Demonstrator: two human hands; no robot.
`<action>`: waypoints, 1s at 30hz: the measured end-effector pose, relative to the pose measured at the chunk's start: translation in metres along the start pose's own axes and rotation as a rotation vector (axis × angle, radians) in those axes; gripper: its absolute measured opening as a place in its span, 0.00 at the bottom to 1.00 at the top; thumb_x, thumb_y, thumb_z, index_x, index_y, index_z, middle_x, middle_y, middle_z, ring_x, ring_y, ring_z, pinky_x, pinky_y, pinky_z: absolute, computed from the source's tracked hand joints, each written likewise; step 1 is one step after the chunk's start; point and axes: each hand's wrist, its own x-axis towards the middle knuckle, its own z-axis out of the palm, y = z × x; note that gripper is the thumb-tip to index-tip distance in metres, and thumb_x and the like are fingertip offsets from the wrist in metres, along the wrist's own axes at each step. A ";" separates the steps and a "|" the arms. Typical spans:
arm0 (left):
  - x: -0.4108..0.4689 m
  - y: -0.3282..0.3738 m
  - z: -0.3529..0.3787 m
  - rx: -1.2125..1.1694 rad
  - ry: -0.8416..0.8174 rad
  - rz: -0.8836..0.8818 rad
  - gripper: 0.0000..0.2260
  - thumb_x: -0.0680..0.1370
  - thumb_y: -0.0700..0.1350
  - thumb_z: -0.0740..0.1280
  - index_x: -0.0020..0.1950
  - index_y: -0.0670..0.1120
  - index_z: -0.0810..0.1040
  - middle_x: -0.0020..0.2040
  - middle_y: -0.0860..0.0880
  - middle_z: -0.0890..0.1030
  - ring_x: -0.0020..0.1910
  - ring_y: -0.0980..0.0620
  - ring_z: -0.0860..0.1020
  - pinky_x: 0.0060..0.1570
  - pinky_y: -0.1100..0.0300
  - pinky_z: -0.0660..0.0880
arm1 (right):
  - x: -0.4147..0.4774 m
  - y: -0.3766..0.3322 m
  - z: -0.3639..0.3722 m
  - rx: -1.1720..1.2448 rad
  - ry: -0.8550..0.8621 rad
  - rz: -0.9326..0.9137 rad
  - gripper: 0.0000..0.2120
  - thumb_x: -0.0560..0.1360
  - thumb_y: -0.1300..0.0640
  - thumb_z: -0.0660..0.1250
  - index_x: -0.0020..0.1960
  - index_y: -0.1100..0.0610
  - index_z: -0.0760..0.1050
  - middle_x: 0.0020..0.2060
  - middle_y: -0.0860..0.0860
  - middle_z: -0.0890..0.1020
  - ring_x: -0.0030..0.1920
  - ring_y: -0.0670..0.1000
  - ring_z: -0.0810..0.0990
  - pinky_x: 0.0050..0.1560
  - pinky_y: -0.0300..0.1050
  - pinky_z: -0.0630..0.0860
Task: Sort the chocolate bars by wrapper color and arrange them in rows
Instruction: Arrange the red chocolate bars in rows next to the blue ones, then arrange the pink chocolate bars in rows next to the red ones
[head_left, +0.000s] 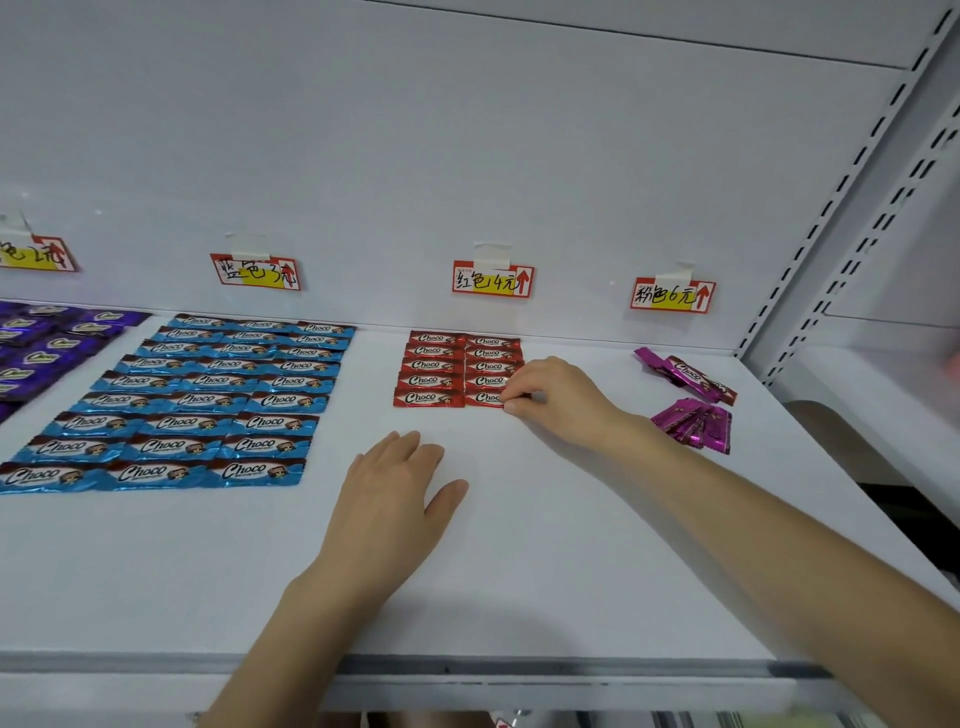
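1. Two hands work over a white shelf (519, 561) in the head view, the only view there is. The left hand (395, 499) lies palm down on the bare shelf toward the front edge, fingers straight and holding nothing.
2. The right hand (556, 395) reaches in from the front right corner. Its curled fingertips appear to pinch the right end of the front red bar (483, 398), the nearest one in the right column of the red block.
3. The red bars (434, 368) lie flat near the back edge in two columns of five, each touching the next, under the red tag (492, 280).
4. The step in hand looks like squaring this last red bar into its row.
   - It is best slid flat rather than lifted.
   - Its long edge should touch the bar behind, and its left end should butt against its neighbour.
   - Its right end should line up with the column.
   - The foil probably slips easily, so a light push is enough, and the free hand could steady the block.
5. No box or tray is in view, so the shelf alone carries everything.
   - The blue bars (208, 400) fill three neat columns toward the left, below the blue tag (255, 271).
   - The purple bars (41, 343) lie at the left edge, partly cut off.
   - The pink bars (693, 421) lie in loose heaps near the back right corner under the pink tag (672, 296). They are not yet in rows, and are probably next.
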 end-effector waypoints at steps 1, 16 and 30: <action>-0.001 0.001 -0.001 0.010 0.002 0.006 0.22 0.81 0.57 0.54 0.72 0.50 0.65 0.74 0.51 0.63 0.73 0.52 0.60 0.70 0.59 0.56 | -0.001 0.000 -0.002 0.004 -0.002 0.007 0.08 0.74 0.63 0.66 0.44 0.68 0.80 0.43 0.61 0.82 0.47 0.59 0.77 0.50 0.52 0.69; 0.030 0.125 0.023 -0.201 -0.013 0.225 0.21 0.78 0.54 0.63 0.65 0.40 0.70 0.63 0.42 0.72 0.60 0.46 0.71 0.56 0.58 0.67 | -0.135 0.106 -0.097 0.065 0.376 0.585 0.07 0.76 0.64 0.62 0.48 0.66 0.78 0.47 0.58 0.81 0.48 0.56 0.77 0.44 0.39 0.67; 0.135 0.211 0.080 0.049 -0.019 0.127 0.24 0.76 0.60 0.62 0.59 0.41 0.72 0.57 0.43 0.72 0.57 0.45 0.69 0.53 0.56 0.68 | -0.048 0.166 -0.089 0.258 0.166 0.599 0.23 0.77 0.45 0.60 0.61 0.62 0.73 0.59 0.57 0.77 0.60 0.56 0.75 0.60 0.50 0.69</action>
